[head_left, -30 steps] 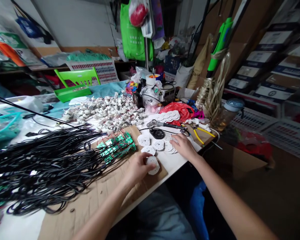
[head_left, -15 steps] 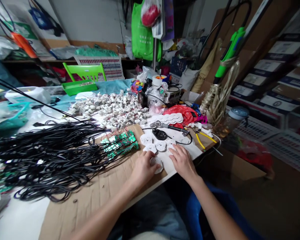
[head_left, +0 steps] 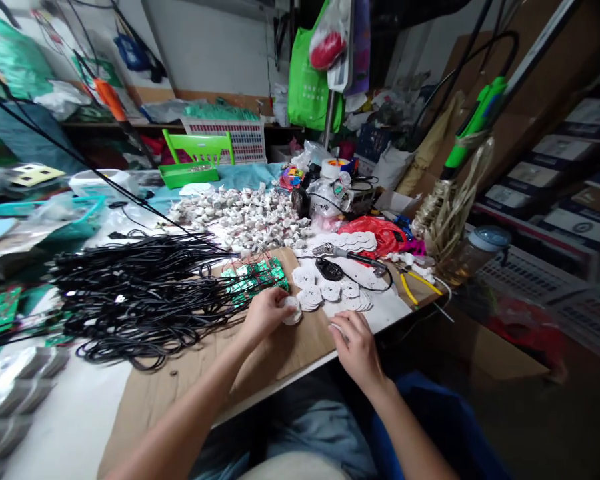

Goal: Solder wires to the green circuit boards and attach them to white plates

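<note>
In the head view, the left hand pinched a white plate between thumb and fingers, above the cardboard on the desk. This plate was just beside the other white plates, which lay loose, some of them overlapping. The right hand was near the edge of the desk, with its fingers bent; whether this grip was pressed on something, I cannot tell.

As I judge, the handling of the plates was only partly done: one was in the fingers, and several others lay out of the hands. Whether any plate was finished, the view did not show. The green circuit boards, near the left hand, and the black cables were not held by either hand. The soldering iron and the yellow-handled pliers also lay unheld, beyond the plates.
</note>
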{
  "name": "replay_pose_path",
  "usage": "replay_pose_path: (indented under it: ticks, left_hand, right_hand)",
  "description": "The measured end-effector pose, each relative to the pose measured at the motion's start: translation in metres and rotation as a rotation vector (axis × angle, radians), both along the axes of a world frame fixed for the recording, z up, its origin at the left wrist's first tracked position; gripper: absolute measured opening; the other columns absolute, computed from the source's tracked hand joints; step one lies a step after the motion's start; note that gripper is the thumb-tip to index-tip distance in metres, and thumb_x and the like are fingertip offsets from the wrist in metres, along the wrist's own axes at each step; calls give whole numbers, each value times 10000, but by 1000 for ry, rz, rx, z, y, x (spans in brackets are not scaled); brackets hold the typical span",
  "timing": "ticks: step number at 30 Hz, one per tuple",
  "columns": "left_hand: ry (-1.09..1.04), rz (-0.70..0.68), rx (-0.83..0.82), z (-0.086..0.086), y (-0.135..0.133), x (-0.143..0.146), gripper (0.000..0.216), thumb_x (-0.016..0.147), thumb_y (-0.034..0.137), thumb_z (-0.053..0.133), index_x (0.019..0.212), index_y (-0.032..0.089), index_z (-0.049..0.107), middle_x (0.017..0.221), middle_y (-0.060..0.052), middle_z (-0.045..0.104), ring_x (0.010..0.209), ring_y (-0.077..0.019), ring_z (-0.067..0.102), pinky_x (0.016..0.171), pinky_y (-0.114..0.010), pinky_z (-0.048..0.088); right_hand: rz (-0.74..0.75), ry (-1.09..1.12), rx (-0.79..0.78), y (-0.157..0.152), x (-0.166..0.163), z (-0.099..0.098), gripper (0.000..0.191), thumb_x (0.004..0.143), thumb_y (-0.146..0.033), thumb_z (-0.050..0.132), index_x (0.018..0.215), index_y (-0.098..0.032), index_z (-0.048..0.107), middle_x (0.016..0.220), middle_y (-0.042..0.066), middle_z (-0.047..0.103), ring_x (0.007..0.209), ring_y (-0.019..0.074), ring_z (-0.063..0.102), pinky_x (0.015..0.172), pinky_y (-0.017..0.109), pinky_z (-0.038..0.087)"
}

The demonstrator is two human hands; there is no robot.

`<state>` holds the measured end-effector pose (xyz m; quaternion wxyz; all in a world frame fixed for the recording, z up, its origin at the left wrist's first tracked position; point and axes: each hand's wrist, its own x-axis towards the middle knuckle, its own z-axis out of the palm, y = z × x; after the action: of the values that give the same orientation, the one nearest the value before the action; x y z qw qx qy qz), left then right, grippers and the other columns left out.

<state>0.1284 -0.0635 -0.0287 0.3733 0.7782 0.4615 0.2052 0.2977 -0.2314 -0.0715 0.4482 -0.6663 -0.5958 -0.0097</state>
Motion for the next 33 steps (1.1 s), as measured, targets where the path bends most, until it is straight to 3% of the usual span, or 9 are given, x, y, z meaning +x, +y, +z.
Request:
replay_pose_path:
  ticks: [3,6,10,14,19,23,27,29,33]
  left_hand:
    - [106,-39,144,2,1,-4,292,791,284,692,1054,161,731,988,-98,700,921,-266,650,846,-346,467]
    - [238,-92,317,-1,-6,-11,369,916,343,583,1208,135,674,1057,-134,689,951,-275,654,860,-368,486]
    - [219,-256,453,-7,-15,-25,391,927,410,622,1243,180,643,1166,-123,657,1036,-280,622,909,-394,504]
    - [210,-290,489,-14,-19,-37,267,914,313,654,1153,195,654,1118,-103,649,999,-275,602,875,-411,525]
    - [146,-266,461,-20,-22,-55,233,934,285,630,1149,198,630,1173,-101,635,1039,-255,614,918,-402,537]
    - [101,-245,485,-21,-26,-77,237,980,311,572,1190,212,623,1207,-103,642,1064,-235,626,911,-368,545]
    - [183,-120,598,-21,-25,-101,194,1001,206,482,1001,191,675,977,-84,699,870,-209,647,770,-328,545]
    - [278,-112,628,-24,-26,-109,226,979,155,472,998,193,693,933,-76,722,819,-214,654,744,-335,548]
    - [358,-124,687,-35,-35,-118,387,936,85,440,1252,158,651,1259,-138,700,1066,-271,669,930,-415,545]
  right_hand:
    - [-8,91,-11,4,-1,6,200,975,-219,547,1035,-202,737,989,115,673,960,252,659,860,389,566]
    - [-61,212,-15,16,5,13,193,970,-266,572,1081,-192,711,991,99,684,834,200,686,747,314,582]
    - [-209,412,33,48,25,21,419,965,-402,597,1302,-158,554,935,69,683,666,157,669,605,272,560]
    - [-255,542,78,91,50,32,579,893,-548,665,1304,-158,549,912,46,660,689,156,650,597,266,549]
    - [-182,624,39,122,59,48,555,898,-612,611,1208,-155,668,767,26,671,573,137,603,504,244,511]
    - [-169,658,58,112,57,59,559,914,-611,595,1211,-146,685,743,36,689,607,160,648,533,265,547]
    - [-206,644,175,84,53,63,490,922,-547,632,1200,-151,714,795,59,723,612,166,665,572,300,571]
    - [-227,641,207,71,49,60,466,913,-522,657,1196,-158,726,821,68,735,642,178,679,581,307,570]
    - [-238,651,142,53,36,49,427,916,-476,669,1207,-169,732,857,71,747,645,172,681,588,300,567]
